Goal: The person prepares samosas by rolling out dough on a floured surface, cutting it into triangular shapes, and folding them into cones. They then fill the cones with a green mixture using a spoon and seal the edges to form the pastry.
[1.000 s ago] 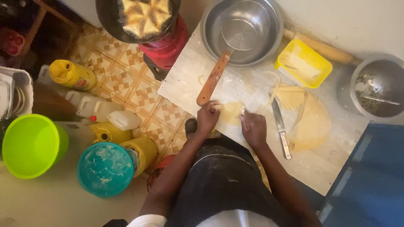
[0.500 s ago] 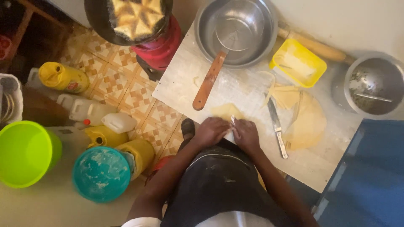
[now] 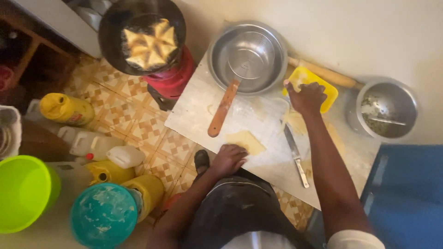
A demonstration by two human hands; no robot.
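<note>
Near the front edge of a floured white board laid over patterned floor tiles, the left hand presses flat, fingers spread, pinning a folded dough piece, while the right hand dips loosely curled fingers into a yellow tray at the back edge, holding nothing visible.

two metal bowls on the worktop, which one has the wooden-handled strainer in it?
The larger steel bowl at the board's far edge, beside the red stove. The strainer sits inside. The smaller bowl at the right holds a greenish mix instead.
</note>
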